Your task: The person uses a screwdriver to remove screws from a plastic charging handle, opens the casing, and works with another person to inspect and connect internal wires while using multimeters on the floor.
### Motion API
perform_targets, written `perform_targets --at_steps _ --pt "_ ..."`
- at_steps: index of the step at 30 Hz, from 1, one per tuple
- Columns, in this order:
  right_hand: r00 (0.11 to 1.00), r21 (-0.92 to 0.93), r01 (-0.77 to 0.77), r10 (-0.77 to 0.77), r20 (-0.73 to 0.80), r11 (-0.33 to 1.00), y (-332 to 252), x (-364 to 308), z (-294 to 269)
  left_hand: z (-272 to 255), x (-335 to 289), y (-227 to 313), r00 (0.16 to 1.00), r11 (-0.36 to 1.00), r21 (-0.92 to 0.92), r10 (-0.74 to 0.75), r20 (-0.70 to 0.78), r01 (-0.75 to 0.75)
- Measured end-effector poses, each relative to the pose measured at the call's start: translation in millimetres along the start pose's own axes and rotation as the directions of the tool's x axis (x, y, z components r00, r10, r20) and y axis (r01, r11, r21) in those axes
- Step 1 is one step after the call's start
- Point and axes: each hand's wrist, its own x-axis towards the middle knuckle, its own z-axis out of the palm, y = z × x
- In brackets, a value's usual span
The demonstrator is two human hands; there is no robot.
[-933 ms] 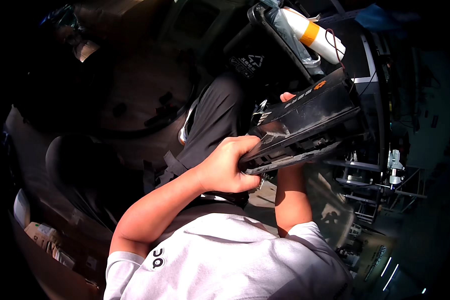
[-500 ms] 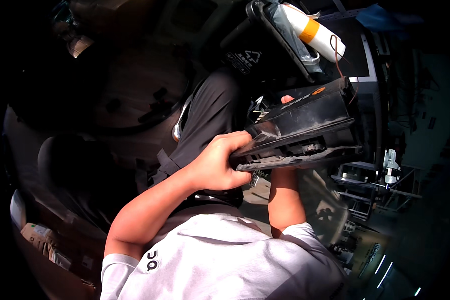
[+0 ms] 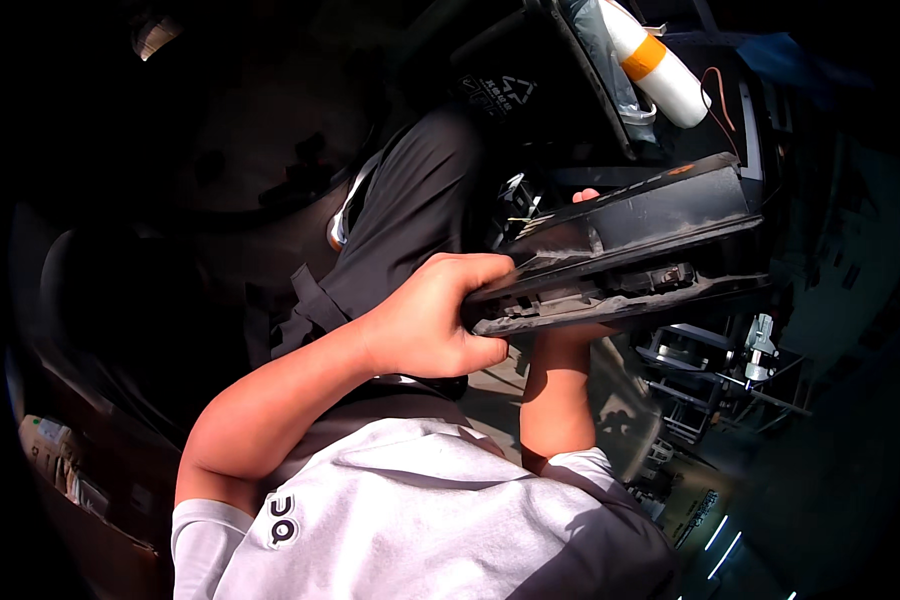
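Black flat device (image 3: 620, 250), dusty and slab-like, is held up at chest height: left hand (image 3: 435, 320) clenched on its near end, right hand (image 3: 580, 200) supporting behind, 1 fingertip showing, grip hidden. Beyond, a white tube (image 3: 655, 65) with an orange band.

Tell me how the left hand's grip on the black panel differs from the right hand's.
The left hand clamps the near end of the black panel, knuckles in full view. The right hand is behind the panel; only a fingertip shows over the top edge. The left forearm slants in; the right rises nearly upright. Both hold the panel.
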Motion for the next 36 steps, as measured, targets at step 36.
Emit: perform_targets --at_steps 36 --pt "0.946 -0.065 -0.159 0.133 -0.296 0.985 9 -6 30 -3 0 14 0.999 0.999 0.011 -0.051 0.002 0.051"
